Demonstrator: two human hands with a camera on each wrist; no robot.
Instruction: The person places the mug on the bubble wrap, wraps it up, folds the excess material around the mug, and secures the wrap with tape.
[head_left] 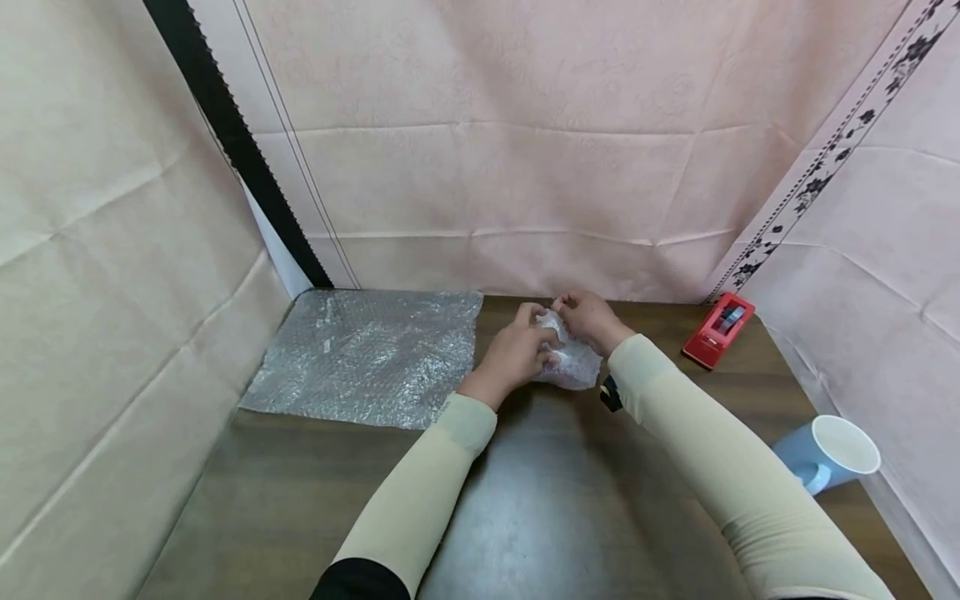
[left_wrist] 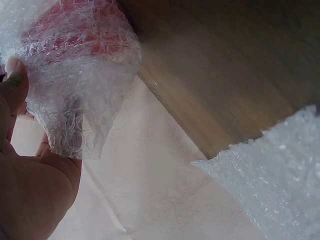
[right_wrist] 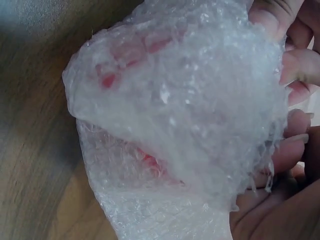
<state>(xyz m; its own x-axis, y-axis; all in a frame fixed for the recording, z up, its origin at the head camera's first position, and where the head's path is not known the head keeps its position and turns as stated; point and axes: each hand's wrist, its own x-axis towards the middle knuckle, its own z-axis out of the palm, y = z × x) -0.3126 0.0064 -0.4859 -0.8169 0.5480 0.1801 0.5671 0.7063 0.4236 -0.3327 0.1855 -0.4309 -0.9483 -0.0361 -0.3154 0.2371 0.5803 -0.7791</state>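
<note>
A small bundle of clear bubble wrap (head_left: 573,362) sits between both hands near the table's back edge. Something red shows through its layers in both wrist views, its shape blurred by the plastic. My left hand (head_left: 516,348) holds the bundle's left side with bent fingers; the left wrist view has the thumb (left_wrist: 17,82) on the wrap and a loose flap hanging below. At the bundle's far edge, my right hand (head_left: 588,321) pinches the wrap. Fingertips (right_wrist: 292,150) line one side of the bundle in the right wrist view, where a folded layer crosses it.
A flat bubble wrap sheet (head_left: 375,358) lies to the left along the back edge. On the right are a red tape dispenser (head_left: 718,332) and a light blue mug (head_left: 828,454), near the right forearm. Pale cloth (head_left: 525,183) hangs behind and at both sides of the wooden table (head_left: 300,500).
</note>
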